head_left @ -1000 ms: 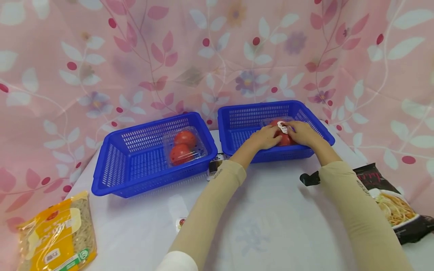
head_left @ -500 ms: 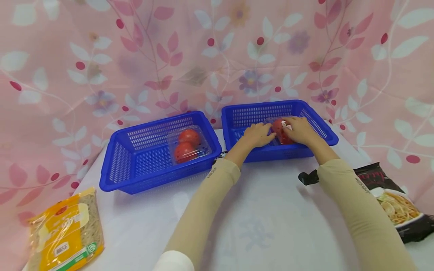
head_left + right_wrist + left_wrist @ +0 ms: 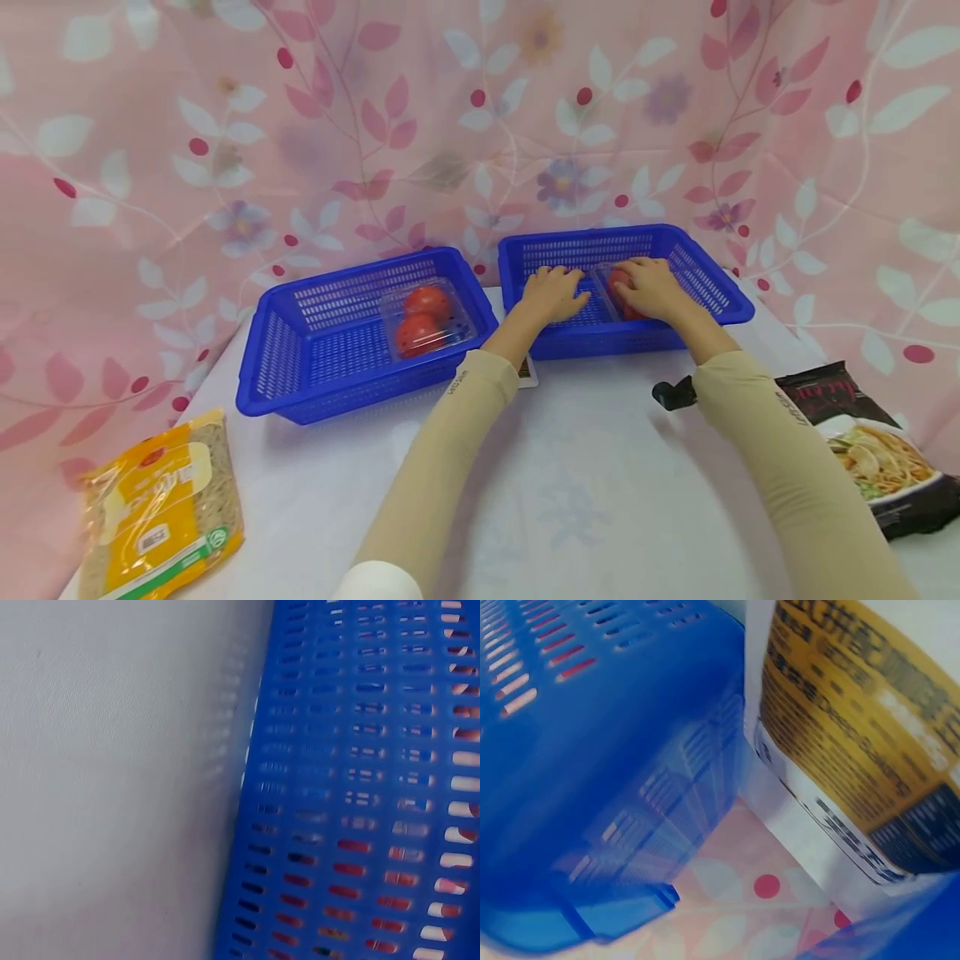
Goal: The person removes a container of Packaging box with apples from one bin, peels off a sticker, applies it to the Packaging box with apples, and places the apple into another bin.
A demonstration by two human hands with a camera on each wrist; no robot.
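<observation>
A clear plastic pack of red tomatoes [image 3: 621, 293] lies in the right blue basket [image 3: 600, 340]. My right hand [image 3: 651, 287] is over this pack, its fingers loosely bent and hiding much of it; whether they touch it cannot be made out. To the left, my left hand [image 3: 551, 296] hovers over the same basket with spread fingers and nothing in them. Another clear pack of tomatoes [image 3: 423, 321] sits at the right end of the left blue basket [image 3: 360, 385]. Neither wrist view shows a hand.
A yellow bag of dry food [image 3: 161, 508] lies at the front left of the white table. At the right is a black noodle packet [image 3: 877, 458], beside a small black object [image 3: 675, 393]. A printed package [image 3: 862, 735] stands between the baskets, partly behind my left arm.
My left hand has left the tomato pack and moved left. My right hand has shifted left over the pack, covering its label. The pack stays in place in the basket.
</observation>
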